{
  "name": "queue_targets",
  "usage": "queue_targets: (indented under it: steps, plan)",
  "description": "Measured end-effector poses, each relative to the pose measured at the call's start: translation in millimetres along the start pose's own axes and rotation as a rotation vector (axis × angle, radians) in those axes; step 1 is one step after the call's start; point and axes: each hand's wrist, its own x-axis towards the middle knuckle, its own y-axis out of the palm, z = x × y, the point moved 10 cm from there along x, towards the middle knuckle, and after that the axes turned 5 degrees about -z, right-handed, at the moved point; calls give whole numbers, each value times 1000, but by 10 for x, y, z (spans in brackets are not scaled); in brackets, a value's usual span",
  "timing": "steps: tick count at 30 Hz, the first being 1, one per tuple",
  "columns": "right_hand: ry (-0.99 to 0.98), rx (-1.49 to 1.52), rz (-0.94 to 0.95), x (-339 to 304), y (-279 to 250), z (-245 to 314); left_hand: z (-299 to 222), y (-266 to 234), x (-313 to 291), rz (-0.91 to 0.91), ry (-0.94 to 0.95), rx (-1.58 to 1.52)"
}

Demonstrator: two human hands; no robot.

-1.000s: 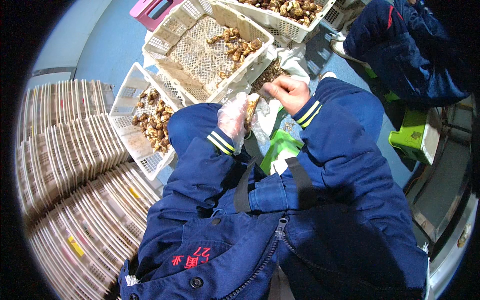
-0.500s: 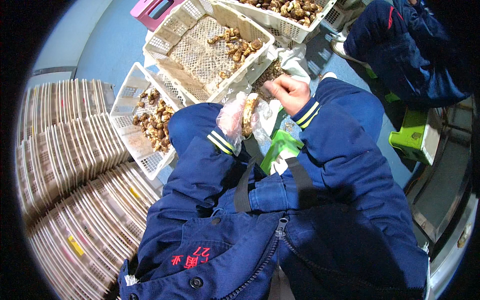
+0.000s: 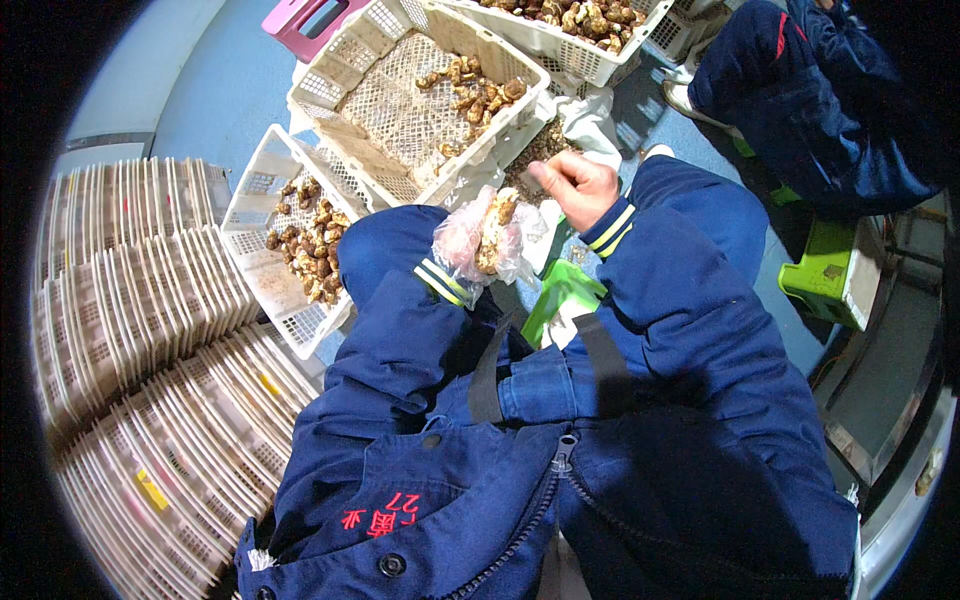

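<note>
My left hand (image 3: 460, 242), in a clear plastic glove, is closed around a mushroom (image 3: 492, 235) with a pale stem and brown patches. The mushroom stands roughly lengthwise above my lap, partly covered by the loose plastic. To its right, apart from it, my bare right hand (image 3: 582, 190) is closed, thumb against the curled fingers. Whatever those fingers may hold is too small or hidden to make out. Just beyond both hands stands a white plastic crate (image 3: 365, 130) with several brown mushrooms (image 3: 480, 100) at its right side.
A second white crate (image 3: 262, 185) of mushrooms stands left of my knee, another (image 3: 600, 62) at the back. Stacked crates (image 3: 150, 400) fill the left. A pink stool (image 3: 305, 30) is at the far left, a green-and-white stool (image 3: 830, 265) at right, near another person's legs (image 3: 770, 90).
The mushroom has turned in my left hand, so a different side of it faces up. My right hand has stayed in almost the same place.
</note>
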Motion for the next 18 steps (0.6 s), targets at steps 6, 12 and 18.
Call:
queue_targets:
  steps: [6,12,18]
  plan:
    - [66,-87,-49,8,-98,-155,-47,91,-44,32,113,104]
    - [57,26,49,-15,55,-125,-66,19,5,68,88,57]
    - [-13,52,126,-48,143,25,-128,-122,6,-76,205,54]
